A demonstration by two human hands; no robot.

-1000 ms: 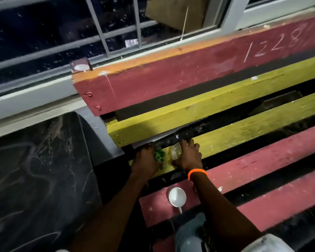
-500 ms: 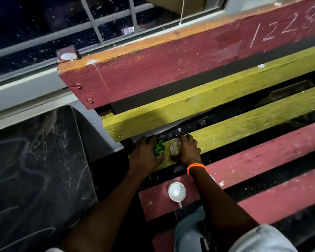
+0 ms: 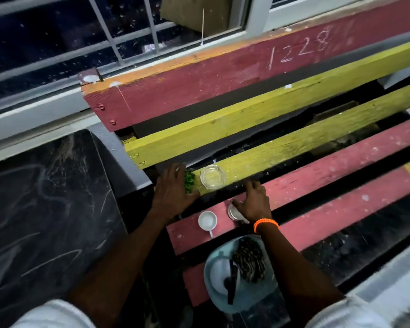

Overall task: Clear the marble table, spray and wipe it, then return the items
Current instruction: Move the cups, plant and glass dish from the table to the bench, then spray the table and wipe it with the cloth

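The dark marble table (image 3: 45,209) fills the left. On the painted bench beside it, my left hand (image 3: 173,190) cups a small green tuft (image 3: 189,182) at the end of a yellow slat (image 3: 294,147), fingers above it and thumb below. A clear round glass dish (image 3: 212,177) stands free on that slat just right of the tuft. My right hand (image 3: 252,202) is down on the red slat (image 3: 341,162) with its thumb side closed over a small shiny round object (image 3: 233,212), which is partly hidden. A white cup (image 3: 207,220) stands left of that.
A light blue plate (image 3: 265,297) on the nearest red slat carries a white saucer (image 3: 219,273), a dark utensil and a dark patterned lump (image 3: 249,259). Wide dark gaps run between the slats. The bench back and a barred window (image 3: 104,43) rise behind.
My right hand let go of the glass dish on the yellow slat and dropped back to the red slat onto the shiny object. The left hand stayed at the green tuft. The camera tilted down.
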